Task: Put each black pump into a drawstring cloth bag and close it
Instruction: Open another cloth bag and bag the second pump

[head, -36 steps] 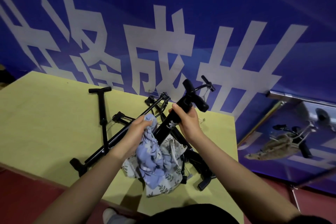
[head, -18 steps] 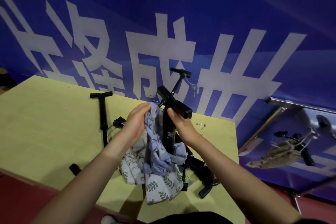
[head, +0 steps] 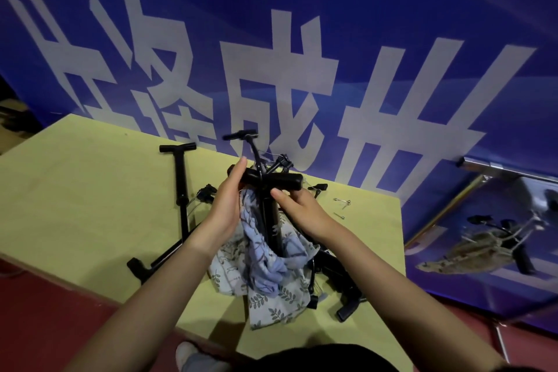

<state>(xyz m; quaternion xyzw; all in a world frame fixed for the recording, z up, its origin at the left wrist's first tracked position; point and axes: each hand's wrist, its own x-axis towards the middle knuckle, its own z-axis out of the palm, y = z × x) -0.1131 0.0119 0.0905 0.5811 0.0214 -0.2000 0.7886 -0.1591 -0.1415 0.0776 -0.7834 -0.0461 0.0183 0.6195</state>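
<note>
A black pump (head: 273, 230) stands upright in front of me, its T-handle (head: 285, 183) on top. A blue floral drawstring bag (head: 262, 254) is bunched around its lower barrel. My left hand (head: 228, 208) holds the bag's edge up against the left end of the handle. On the barrel just under the handle, my right hand (head: 305, 213) grips with its thumb in front. A second, leaf-print cloth bag (head: 277, 305) lies beneath them on the table.
On the yellow-green table (head: 75, 190), one loose pump (head: 182, 193) lies at the left, another pump's handle (head: 241, 134) rises behind, and more pump parts (head: 347, 299) lie at the right. Small metal needles (head: 342, 204) lie near the blue banner wall (head: 392, 39).
The pump has gone from tilted to upright. My left hand has drawn the blue bag's edge higher, up to the handle. My right hand slid to just below the handle.
</note>
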